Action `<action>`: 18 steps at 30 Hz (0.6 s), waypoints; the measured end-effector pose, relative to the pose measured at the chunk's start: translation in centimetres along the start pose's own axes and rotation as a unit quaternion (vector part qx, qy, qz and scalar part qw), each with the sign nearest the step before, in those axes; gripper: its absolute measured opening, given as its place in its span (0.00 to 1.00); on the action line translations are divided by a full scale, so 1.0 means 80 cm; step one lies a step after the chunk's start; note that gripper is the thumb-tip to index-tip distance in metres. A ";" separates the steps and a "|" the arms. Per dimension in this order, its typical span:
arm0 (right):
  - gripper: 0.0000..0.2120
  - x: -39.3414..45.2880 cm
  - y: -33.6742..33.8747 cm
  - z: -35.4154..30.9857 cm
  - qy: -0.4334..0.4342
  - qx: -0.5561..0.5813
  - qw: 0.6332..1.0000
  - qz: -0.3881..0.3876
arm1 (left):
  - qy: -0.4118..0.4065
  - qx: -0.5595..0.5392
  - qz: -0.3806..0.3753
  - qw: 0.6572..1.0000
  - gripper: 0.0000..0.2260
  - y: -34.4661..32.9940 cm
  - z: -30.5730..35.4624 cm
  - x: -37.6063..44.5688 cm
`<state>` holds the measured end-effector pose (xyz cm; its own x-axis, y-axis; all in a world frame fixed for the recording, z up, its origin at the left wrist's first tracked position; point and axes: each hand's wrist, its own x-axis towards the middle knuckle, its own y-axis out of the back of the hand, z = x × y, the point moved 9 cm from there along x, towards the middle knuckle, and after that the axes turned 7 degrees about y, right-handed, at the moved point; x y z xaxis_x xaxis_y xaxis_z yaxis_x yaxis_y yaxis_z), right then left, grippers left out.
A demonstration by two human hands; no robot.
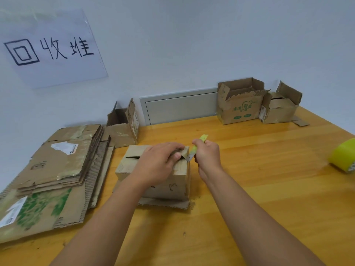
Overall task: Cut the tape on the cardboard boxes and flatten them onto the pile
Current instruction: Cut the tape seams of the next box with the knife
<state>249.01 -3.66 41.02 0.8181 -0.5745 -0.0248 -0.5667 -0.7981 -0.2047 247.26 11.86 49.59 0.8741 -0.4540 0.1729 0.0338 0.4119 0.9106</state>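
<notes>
Two hands work a cardboard box (153, 169): left hand (157, 162) pinches its flap, right hand (206, 152) grips a knife (194, 150) whose blade could slip toward those fingers.

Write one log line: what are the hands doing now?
left hand: presses box flap | right hand: grips utility knife, blade at box edge | pile: left

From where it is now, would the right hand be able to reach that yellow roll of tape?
Probably yes. Bare table lies between the right hand and the tape roll, with nothing in the way. But the hand holds a green utility knife, so it would have to put that down first.
</notes>
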 end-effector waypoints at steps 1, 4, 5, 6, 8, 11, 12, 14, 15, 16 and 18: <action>0.18 0.002 -0.002 0.000 -0.002 0.000 1.000 0.001 | 0.001 0.000 -0.001 1.000 0.15 0.000 0.000 0.000; 0.18 0.010 -0.006 0.001 -0.008 0.003 1.000 -0.001 | -0.002 0.000 0.002 1.000 0.14 0.000 -0.001 0.000; 0.17 0.013 -0.007 0.001 -0.009 0.001 1.000 -0.002 | -0.003 0.000 0.002 1.000 0.14 0.000 -0.001 0.000; 0.15 0.015 -0.008 0.001 -0.010 -0.001 1.000 -0.003 | -0.003 -0.001 0.002 1.000 0.14 0.000 -0.001 0.000; 0.10 0.019 -0.010 0.000 -0.014 0.002 1.000 -0.004 | -0.004 -0.002 0.002 1.000 0.14 0.000 -0.002 0.001; 0.14 0.028 -0.002 0.002 -0.034 0.011 0.999 0.016 | -0.004 0.001 -0.001 1.000 0.14 -0.002 -0.003 0.002; 0.15 0.030 0.002 0.001 -0.037 0.013 0.999 0.024 | -0.004 0.001 0.000 1.000 0.14 -0.002 -0.003 0.002; 0.12 0.034 0.011 -0.004 -0.035 0.012 0.999 0.038 | -0.004 -0.002 -0.002 1.000 0.14 -0.003 -0.005 0.002; 0.11 0.033 0.014 -0.007 -0.035 0.017 0.998 0.041 | -0.003 -0.002 -0.003 1.000 0.13 -0.003 -0.005 0.002; 0.10 0.030 0.016 -0.010 -0.034 0.027 0.998 0.042 | -0.001 -0.003 -0.002 1.000 0.13 -0.003 -0.005 0.003; 0.09 0.019 0.018 -0.013 -0.033 0.049 0.998 0.031 | 0.010 -0.014 0.010 1.000 0.13 0.000 -0.006 0.005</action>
<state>249.35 -5.86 41.75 0.7884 -0.6065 -0.1031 -0.6065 -0.7382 -0.2953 247.82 12.04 49.45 0.8843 -0.4294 0.1835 0.0291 0.4429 0.8961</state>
